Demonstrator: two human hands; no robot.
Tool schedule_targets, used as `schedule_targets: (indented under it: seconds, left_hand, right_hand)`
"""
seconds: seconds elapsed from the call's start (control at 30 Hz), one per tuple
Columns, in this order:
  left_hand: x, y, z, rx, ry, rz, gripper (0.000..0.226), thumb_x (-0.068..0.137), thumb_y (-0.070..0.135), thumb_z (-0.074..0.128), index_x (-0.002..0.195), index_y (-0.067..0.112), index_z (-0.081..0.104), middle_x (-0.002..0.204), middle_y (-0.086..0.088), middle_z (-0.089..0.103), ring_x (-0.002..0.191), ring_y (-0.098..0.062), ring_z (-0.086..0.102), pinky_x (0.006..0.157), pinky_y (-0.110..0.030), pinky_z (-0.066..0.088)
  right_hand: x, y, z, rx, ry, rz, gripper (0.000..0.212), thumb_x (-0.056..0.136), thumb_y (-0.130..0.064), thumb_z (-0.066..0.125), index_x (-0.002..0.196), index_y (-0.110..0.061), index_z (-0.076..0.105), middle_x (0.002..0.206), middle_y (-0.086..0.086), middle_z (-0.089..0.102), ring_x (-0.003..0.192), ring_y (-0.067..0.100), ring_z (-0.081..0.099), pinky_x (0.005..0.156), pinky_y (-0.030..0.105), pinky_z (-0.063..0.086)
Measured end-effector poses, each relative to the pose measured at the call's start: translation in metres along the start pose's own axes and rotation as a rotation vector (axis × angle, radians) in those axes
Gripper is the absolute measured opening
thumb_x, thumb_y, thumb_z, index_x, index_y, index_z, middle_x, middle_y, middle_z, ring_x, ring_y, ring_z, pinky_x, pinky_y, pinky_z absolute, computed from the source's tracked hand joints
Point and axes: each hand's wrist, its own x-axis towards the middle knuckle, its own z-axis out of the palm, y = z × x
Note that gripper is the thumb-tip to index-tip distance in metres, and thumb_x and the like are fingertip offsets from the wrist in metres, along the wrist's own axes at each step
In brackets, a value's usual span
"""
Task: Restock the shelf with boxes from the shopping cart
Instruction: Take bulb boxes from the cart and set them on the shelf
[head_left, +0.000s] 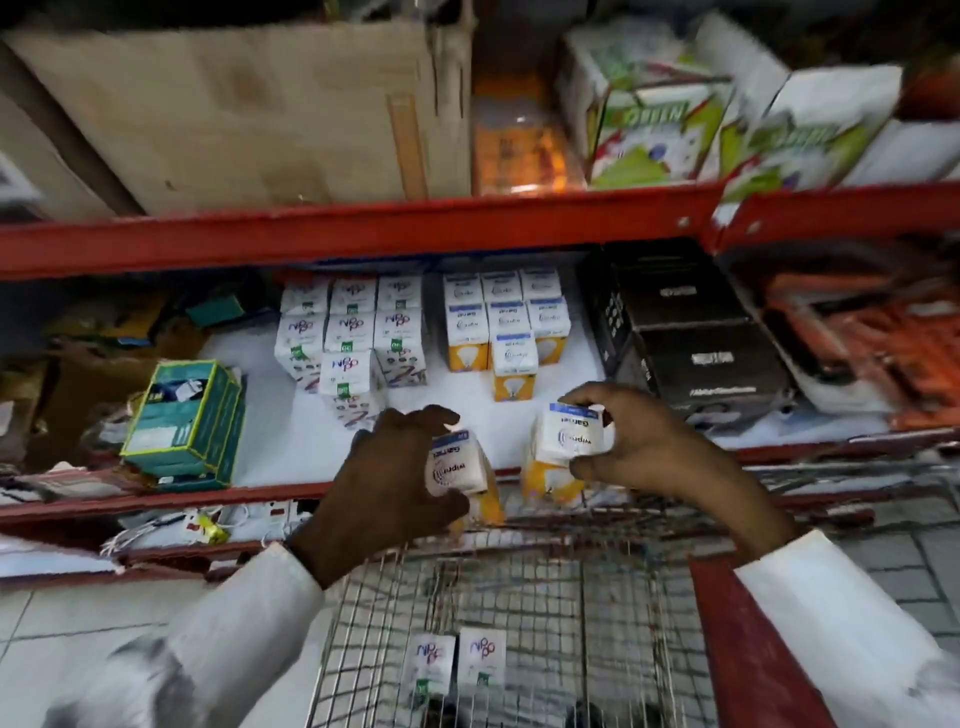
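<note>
While the wire cart (519, 597) is standing below the red shelf (363, 447), the left hand (384, 483) is gripping one bulb box (457, 467) and the right hand (649, 447) another (571, 441), both at the shelf's front edge. Two small boxes (460, 660) are lying in the cart.

Glossy printed card boxes (574, 439), bare wire-mesh metal cart (519, 597), red-painted metal shelf (363, 234), matt brown carton (234, 114).
</note>
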Motion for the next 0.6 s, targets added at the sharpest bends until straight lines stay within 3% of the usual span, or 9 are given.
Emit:
schedule_targets:
  seconds: [0.2, 0.4, 0.5, 0.6]
  left_hand:
    - [0.073, 0.002, -0.006, 0.131, 0.080, -0.035, 0.085, 0.063, 0.045, 0.080, 0.138, 0.022, 0.049, 0.128, -0.005, 0.065, 0.119, -0.030, 0.054, 0.097, -0.044, 0.048]
    - [0.130, -0.003, 0.018, 0.335, 0.039, -0.056, 0.073, 0.067, 0.032, 0.078, 0.133, 0.017, 0.050, 0.129, -0.013, 0.060, 0.124, -0.036, 0.049, 0.100, -0.050, 0.043]
    - [0.144, -0.007, 0.028, 0.343, 0.014, -0.055, 0.070, 0.067, 0.026, 0.078, 0.130, 0.014, 0.051, 0.132, -0.013, 0.056, 0.122, -0.037, 0.052, 0.101, -0.052, 0.042]
    - [0.154, -0.010, 0.034, 0.316, 0.007, -0.061, 0.070, 0.068, 0.023, 0.078, 0.131, 0.013, 0.050, 0.136, -0.014, 0.052, 0.126, -0.037, 0.049, 0.103, -0.053, 0.041]
  right_hand:
    - [0.050, 0.003, -0.039, -0.205, 0.132, -0.041, 0.070, 0.054, -0.028, 0.085, 0.119, -0.020, 0.063, 0.109, -0.003, 0.060, 0.097, 0.018, 0.061, 0.085, 0.033, 0.052]
    - [0.098, 0.025, -0.023, -0.327, 0.140, -0.086, 0.067, 0.055, -0.028, 0.081, 0.118, -0.018, 0.062, 0.117, 0.007, 0.055, 0.103, 0.027, 0.060, 0.085, 0.037, 0.053]
    - [0.113, 0.027, -0.015, -0.430, 0.134, -0.105, 0.066, 0.061, -0.029, 0.079, 0.123, -0.021, 0.059, 0.121, 0.005, 0.054, 0.102, 0.027, 0.063, 0.078, 0.031, 0.051]
    - [0.123, 0.028, -0.008, -0.487, 0.126, -0.094, 0.067, 0.064, -0.030, 0.076, 0.127, -0.022, 0.056, 0.125, 0.003, 0.053, 0.108, 0.024, 0.061, 0.082, 0.033, 0.052]
